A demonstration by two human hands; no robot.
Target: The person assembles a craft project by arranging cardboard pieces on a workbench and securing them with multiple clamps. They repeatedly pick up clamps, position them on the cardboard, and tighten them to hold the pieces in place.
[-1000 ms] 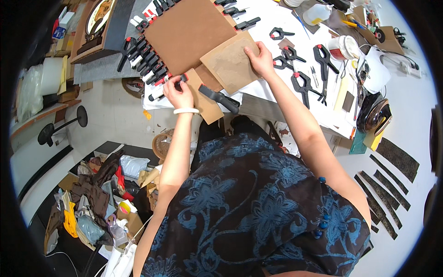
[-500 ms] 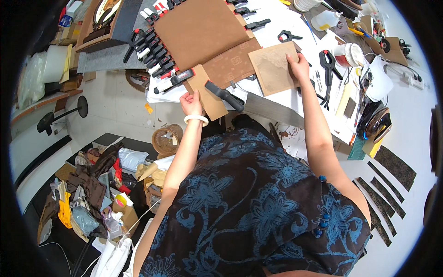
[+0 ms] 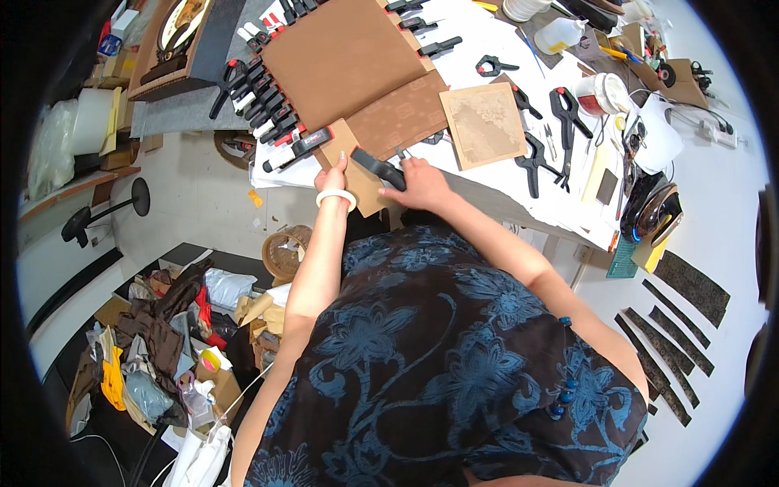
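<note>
Standing here, I see the left hand (image 3: 331,178) pinching the left side of a narrow tan strip (image 3: 357,180), its grip closed with the thumb on top, a white bracelet (image 3: 336,198) around the wrist. The strip slants from the large brown panel (image 3: 345,65) across and past the near edge of the surface (image 3: 499,188).

The right hand (image 3: 423,185) is at the near end of a black clamp (image 3: 378,166), which sits over the strip's right side. Its fingers and thumb lie to either side of the handle; I cannot tell whether that grip is pressed tight. Another clamp (image 3: 302,148), black with a white end, reaches the strip from its left.

A row of clamps (image 3: 266,104) lines the panel's left side, and a patterned brown piece (image 3: 388,114) extends from its near side. Farther right, a square tan board (image 3: 484,127) lies flat near the near edge, beyond the right hand. Beside it are 2 large loose spring clamps, 1 nearer (image 3: 533,166) and 1 farther right (image 3: 570,114). A white tub (image 3: 604,93) stands toward the surface's right edge.
</note>
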